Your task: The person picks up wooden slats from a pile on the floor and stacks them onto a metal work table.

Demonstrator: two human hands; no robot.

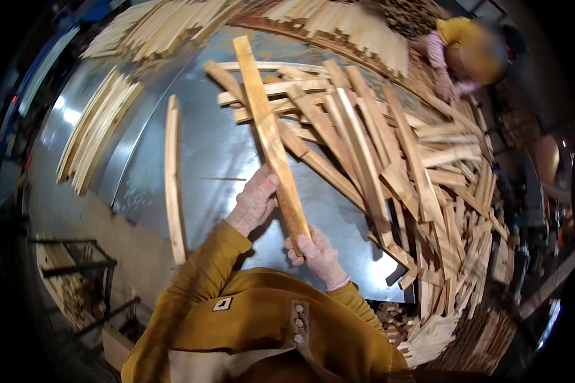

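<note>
A long flat wooden slat (265,121) slants up and away from me over the metal table, held in both gloved hands. My left hand (257,196) is closed on its left edge, partway along. Around its near end my right hand (317,254) is closed, thumb on top. Both gloves are pale and knitted. To the left, a single wooden slat (173,179) lies by itself on the metal table (217,153). Just beyond and right of the held slat spreads a jumbled pile of wooden slats (358,140), partly hidden behind it.
A neat bundle of slats (99,131) lies at the table's left. Rows of stacked slats (166,29) line the far side. Another person (457,54) in yellow works at the far right. A black metal rack (76,268) stands at lower left.
</note>
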